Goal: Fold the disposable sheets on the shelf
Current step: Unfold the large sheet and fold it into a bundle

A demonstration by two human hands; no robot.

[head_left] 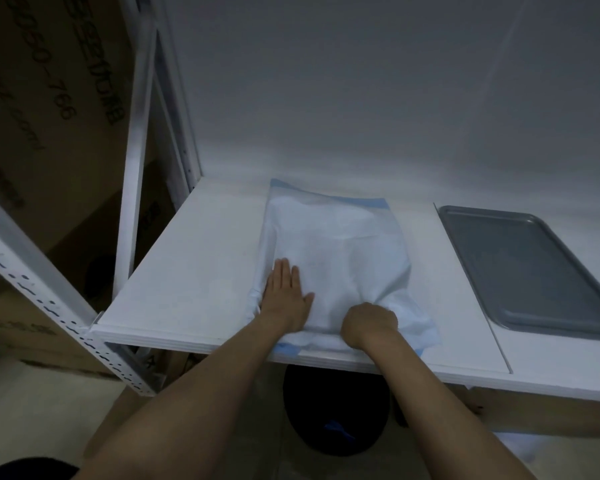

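A folded white sheet [336,258] with pale blue borders lay on the white shelf [194,271], its near end reaching the shelf's front edge. Bare shelf stretched to the left as far as the metal upright [132,188]; to the right, a narrower strip separated the sheet from a grey tray [530,271]. The left hand [286,299] lay flat on the sheet's near left part, fingers straight and pointing away. The right hand [369,322] was curled, bunching the sheet's near right corner.
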